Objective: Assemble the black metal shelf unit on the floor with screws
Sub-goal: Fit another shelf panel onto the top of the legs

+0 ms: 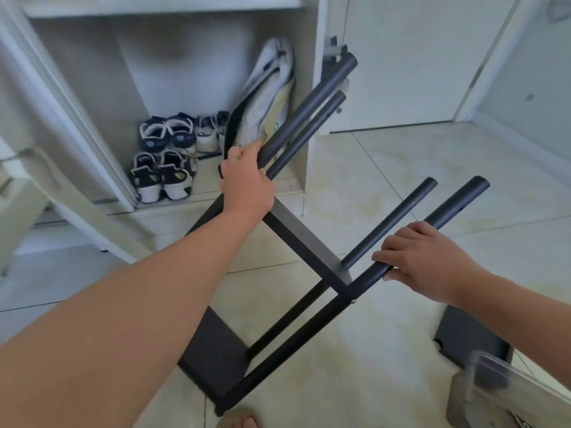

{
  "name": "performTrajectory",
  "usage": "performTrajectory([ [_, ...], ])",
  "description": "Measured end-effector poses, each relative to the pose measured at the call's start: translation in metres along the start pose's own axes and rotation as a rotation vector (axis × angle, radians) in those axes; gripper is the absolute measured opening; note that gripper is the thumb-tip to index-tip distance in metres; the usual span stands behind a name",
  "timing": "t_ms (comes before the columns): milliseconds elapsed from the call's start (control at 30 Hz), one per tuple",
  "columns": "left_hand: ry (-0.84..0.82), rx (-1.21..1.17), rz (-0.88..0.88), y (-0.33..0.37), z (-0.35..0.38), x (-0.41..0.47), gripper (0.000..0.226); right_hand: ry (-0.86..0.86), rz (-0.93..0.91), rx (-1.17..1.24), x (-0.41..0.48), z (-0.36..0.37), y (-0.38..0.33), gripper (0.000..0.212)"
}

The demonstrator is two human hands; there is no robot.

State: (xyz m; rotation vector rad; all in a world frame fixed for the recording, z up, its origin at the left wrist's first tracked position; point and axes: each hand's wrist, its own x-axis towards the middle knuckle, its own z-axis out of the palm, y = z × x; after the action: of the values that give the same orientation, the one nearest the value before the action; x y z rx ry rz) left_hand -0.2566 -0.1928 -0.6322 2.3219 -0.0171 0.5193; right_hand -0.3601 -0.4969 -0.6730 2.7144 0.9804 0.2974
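Head cam looks down my two forearms at the half-built black metal shelf unit (287, 353), tipped at an angle w/ its flat bottom panel (213, 350) down on the pale tiled floor (386, 168) by my bare foot (238, 423). My left hand (247, 183) is curled round the far pair of round black tubes (309, 108) right where they meet the flat cross panel (296, 239), thumb on top. My right hand (429, 261) wraps the nearest tube (448, 210) approx. mid-length, fingers (398, 242) over it and thumb under — both hands closed on metal, nothing else in them. I judge I'm gripping both sides so the frame can't twist or drop while it's tilted, prob. to get at the next joint. A small screw head (353, 301) shows at the corner just below my right hand, so that joint looks done. A second flat black panel (472, 335) lies on the tiles to the right, apart from the frame — prob. not yet fitted. Behind is a white cupboard (316, 32) w/ dark-and-white trainers (163, 174) and a slumped white bag (272, 94).
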Motion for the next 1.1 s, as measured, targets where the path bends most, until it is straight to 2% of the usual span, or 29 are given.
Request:
performTrajectory([
  [133, 0.11, -0.136, -0.043, 0.0, -0.061, -0.025, 0.059, 0.094, -0.018, -0.143, 0.017, -0.044, -0.01, 0.027],
  [200, 0.137, -0.163, -0.115, -0.004, -0.081, -0.042, 0.059, 0.109, -0.023, -0.236, 0.024, -0.059, -0.018, 0.019],
  [300, 0.149, -0.171, -0.266, -0.014, -0.098, -0.072, 0.048, 0.16, -0.055, -0.373, 0.033, -0.074, -0.03, 0.009],
  [367, 0.157, -0.185, -0.331, -0.021, -0.102, -0.09, 0.04, 0.17, -0.068, -0.44, 0.038, -0.078, -0.035, 0.019],
  [467, 0.126, -0.185, -0.427, -0.028, -0.104, -0.11, 0.033, 0.191, -0.066, -0.482, 0.045, -0.074, -0.037, 0.014],
  [733, 0.069, -0.182, -0.522, -0.047, -0.098, -0.119, 0.032, 0.232, -0.053, -0.478, 0.057, -0.059, -0.036, 0.021],
  [867, 0.022, -0.159, -0.514, -0.047, -0.096, -0.123, 0.036, 0.251, -0.04, -0.4, 0.046, -0.056, -0.042, 0.025],
  [933, -0.006, -0.148, -0.498, -0.047, -0.096, -0.125, 0.037, 0.282, 0.003, -0.259, 0.042, -0.057, -0.053, 0.019],
  [1000, -0.013, -0.145, -0.493, -0.046, -0.096, -0.127, 0.036, 0.384, 0.152, -0.016, 0.039, -0.058, -0.068, 0.02],
  [1100, -0.012, -0.138, -0.503, -0.045, -0.096, -0.129, 0.031, 0.563, 0.522, 0.391, 0.037, -0.069, -0.093, 0.018],
])
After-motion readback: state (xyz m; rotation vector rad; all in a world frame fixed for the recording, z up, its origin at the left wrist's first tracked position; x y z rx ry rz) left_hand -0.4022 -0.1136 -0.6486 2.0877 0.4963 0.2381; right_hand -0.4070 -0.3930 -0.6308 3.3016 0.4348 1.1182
